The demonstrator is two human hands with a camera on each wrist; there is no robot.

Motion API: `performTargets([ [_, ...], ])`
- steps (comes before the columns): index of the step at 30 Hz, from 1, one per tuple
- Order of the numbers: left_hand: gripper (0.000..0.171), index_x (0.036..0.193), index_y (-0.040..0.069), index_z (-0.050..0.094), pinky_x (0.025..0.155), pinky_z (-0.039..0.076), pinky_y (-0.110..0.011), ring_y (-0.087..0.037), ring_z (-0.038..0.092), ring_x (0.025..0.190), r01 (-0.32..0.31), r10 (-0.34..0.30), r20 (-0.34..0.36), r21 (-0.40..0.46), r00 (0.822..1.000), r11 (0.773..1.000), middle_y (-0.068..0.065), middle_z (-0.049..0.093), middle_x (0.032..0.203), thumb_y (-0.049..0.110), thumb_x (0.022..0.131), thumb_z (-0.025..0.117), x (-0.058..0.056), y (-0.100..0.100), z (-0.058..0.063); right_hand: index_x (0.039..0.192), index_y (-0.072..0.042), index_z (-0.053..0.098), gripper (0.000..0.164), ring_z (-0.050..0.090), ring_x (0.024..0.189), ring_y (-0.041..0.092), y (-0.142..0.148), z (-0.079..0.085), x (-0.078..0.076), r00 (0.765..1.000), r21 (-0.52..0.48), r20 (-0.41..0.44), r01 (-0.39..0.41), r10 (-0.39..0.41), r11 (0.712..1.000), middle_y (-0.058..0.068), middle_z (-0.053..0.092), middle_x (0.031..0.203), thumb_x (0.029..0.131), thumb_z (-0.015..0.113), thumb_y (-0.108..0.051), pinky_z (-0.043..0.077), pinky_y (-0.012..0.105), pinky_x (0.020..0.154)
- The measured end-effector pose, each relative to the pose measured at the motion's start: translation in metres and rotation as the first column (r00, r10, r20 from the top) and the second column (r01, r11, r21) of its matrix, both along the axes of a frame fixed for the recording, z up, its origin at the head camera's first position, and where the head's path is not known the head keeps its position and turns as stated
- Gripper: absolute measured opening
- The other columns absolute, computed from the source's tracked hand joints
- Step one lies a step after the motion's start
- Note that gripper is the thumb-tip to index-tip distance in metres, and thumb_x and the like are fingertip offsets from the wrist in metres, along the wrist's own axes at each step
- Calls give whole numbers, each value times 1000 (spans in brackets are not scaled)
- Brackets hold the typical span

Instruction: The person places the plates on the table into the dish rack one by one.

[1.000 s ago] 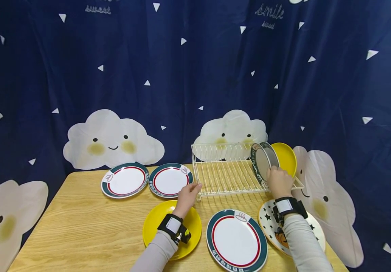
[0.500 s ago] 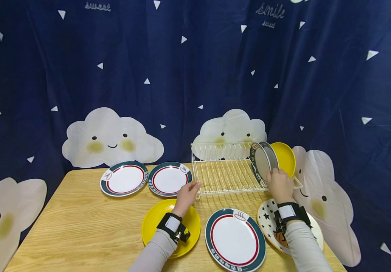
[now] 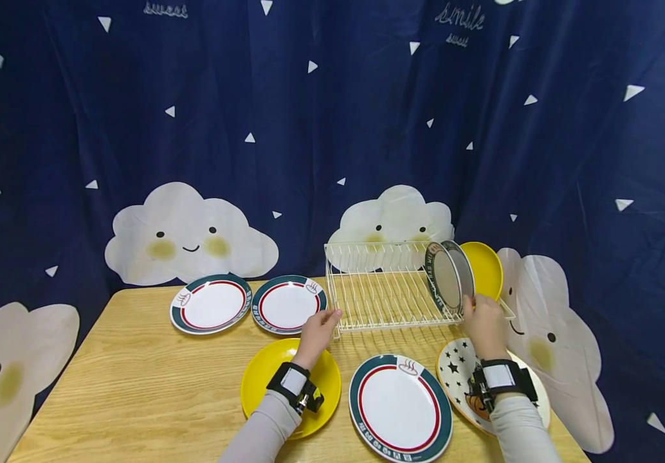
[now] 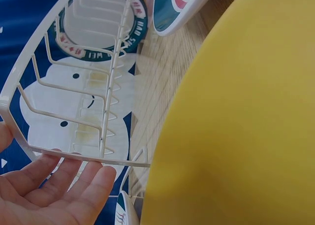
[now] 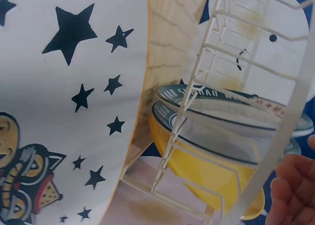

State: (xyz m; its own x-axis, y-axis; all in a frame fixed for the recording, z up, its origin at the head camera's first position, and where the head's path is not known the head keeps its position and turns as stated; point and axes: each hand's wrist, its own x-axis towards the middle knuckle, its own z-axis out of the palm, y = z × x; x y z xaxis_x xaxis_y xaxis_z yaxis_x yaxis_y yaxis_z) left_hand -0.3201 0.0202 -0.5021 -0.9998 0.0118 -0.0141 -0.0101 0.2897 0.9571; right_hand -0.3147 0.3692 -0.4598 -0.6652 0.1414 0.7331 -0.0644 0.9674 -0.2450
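Note:
In the head view a white wire dish rack (image 3: 390,328) stands on the wooden table. My left hand (image 3: 318,334) holds its front left corner; in the left wrist view the fingertips (image 4: 106,173) lie along the end wire, the thumb partly out of frame. My right hand (image 3: 485,328) is at the rack's front right, with loosely bent fingers and nothing visible in them. Beside it, two green-rimmed plates (image 3: 447,283) and a yellow plate (image 3: 485,267) stand upright in the rack's right end. The right wrist view shows the fingers (image 5: 295,185) next to the plates' edges.
A yellow plate (image 3: 257,379) lies under my left forearm. A green-rimmed plate (image 3: 399,411) is front centre, and a star-patterned plate (image 3: 454,366) lies beneath my right wrist. Two more green-rimmed plates, left (image 3: 211,305) and right (image 3: 286,305), lie left of the rack.
My right hand has come away from the upright plates, moving slightly down and to the right. The left hand stays at the rack's corner.

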Motion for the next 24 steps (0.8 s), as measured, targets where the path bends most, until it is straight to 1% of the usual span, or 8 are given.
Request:
performTargets([
  [8, 64, 129, 4, 61, 104, 47, -49, -31, 60, 118, 2, -2, -1, 12, 1000, 1000, -15, 65, 127, 57, 95, 51, 1, 0, -1, 59, -1, 50, 40, 45, 48, 33, 14, -8, 16, 995, -221, 59, 88, -77, 971, 14, 48, 53, 96, 55, -18, 30, 39, 44],
  [12, 64, 130, 4, 61, 105, 46, -49, -31, 60, 118, -4, 4, 12, 7, 1000, 1000, -15, 65, 128, 57, 95, 50, 2, 0, 2, 52, -4, 45, 50, 37, 47, 26, 19, -15, 16, 988, -312, 135, 120, -82, 943, 6, 40, 47, 98, 51, -22, 23, 33, 45],
  [15, 66, 130, 4, 60, 105, 46, -50, -32, 59, 119, -7, 7, 15, 13, 1000, 1000, -15, 64, 129, 58, 94, 50, 2, 1, 3, 54, 2, 54, 52, 39, 46, 21, 21, -20, 13, 980, -398, 187, 140, -69, 907, 5, 45, 46, 99, 50, -24, 25, 32, 45],
  [17, 66, 130, 4, 60, 105, 46, -50, -32, 60, 119, -6, 5, 10, 19, 1000, 1000, -15, 64, 129, 58, 94, 50, 2, 1, 1, 61, 4, 62, 50, 43, 45, 16, 21, -22, 12, 973, -547, 232, 136, -7, 826, 2, 52, 47, 99, 50, -25, 32, 29, 44],
  [19, 66, 130, 4, 60, 105, 46, -49, -32, 60, 119, -4, 3, 3, 21, 1000, 1000, -16, 64, 128, 58, 94, 50, 2, 1, 0, 66, 4, 66, 48, 44, 42, 8, 22, -24, 10, 965, -734, 246, 123, 92, 668, -2, 55, 48, 99, 50, -25, 37, 24, 41],
  [22, 65, 130, 4, 61, 104, 47, -49, -31, 60, 118, -7, 7, -2, 20, 1000, 1000, -15, 64, 128, 58, 94, 50, 2, 2, -1, 65, -4, 66, 43, 44, 40, 4, 22, -24, 7, 958, -916, 206, 117, 198, 384, -8, 53, 49, 100, 50, -25, 38, 20, 36],
  [23, 65, 130, 4, 61, 105, 46, -49, -31, 60, 119, -10, 10, -1, 21, 1000, 1000, -15, 64, 128, 58, 94, 51, 2, 2, -1, 63, -7, 64, 43, 43, 39, 4, 22, -24, 6, 957, -939, 189, 111, 219, 325, -9, 51, 49, 100, 50, -24, 37, 20, 36],
  [24, 64, 130, 5, 61, 105, 46, -49, -31, 60, 119, -15, 15, 0, 19, 1000, 1000, -15, 64, 128, 57, 94, 51, 2, 1, -1, 62, -9, 63, 43, 42, 39, 4, 22, -23, 5, 956, -951, 182, 111, 231, 289, -9, 50, 49, 100, 49, -24, 36, 20, 36],
])
